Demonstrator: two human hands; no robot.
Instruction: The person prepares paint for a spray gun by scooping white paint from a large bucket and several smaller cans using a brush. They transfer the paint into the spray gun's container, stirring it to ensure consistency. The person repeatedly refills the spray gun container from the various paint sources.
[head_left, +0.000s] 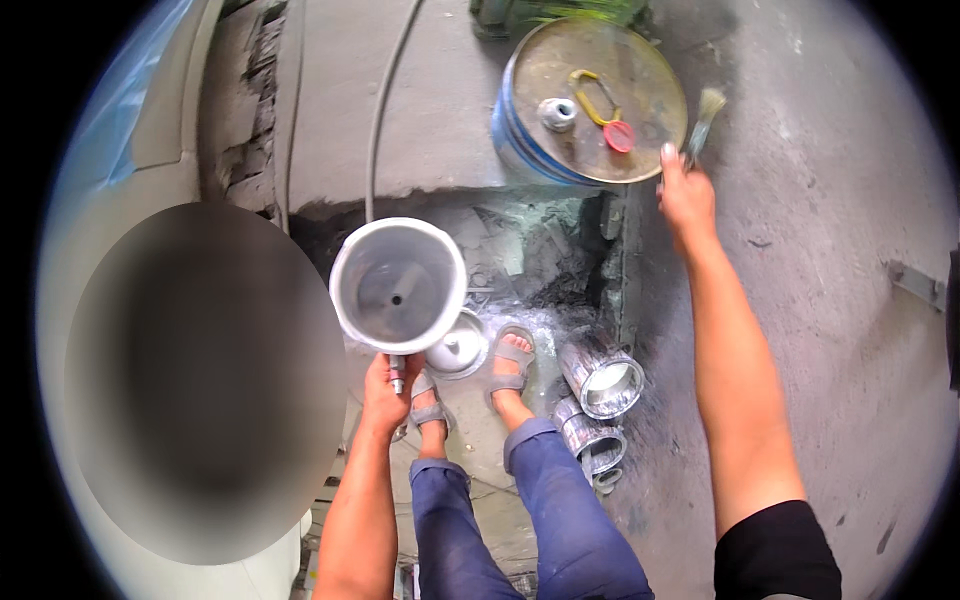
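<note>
Concrete floor, grey and stained, spans the right side. A rough-edged pit with broken rubble opens ahead of the person's feet. Beyond its right part stands a blue-sided drum with a worn, brownish top. Round container, pale-rimmed and grey inside, is held up in front of the pit; mouth faces the camera, one dark hole visible at the bottom. Left hand is directly below it, fingers wrapped around the metal fitting under the rim; exact finger contact partly hidden. Two shiny metal cylinders lie on the ground, right of the feet, one nearer the person. A pale round piece lies partly behind the container. Brush is in the right hand, fingers closed on its handle, bristles extending beyond them, away from the person, just beside the drum's rim. On the drum top: yellow handle, whitish fitting, red disc.
</note>
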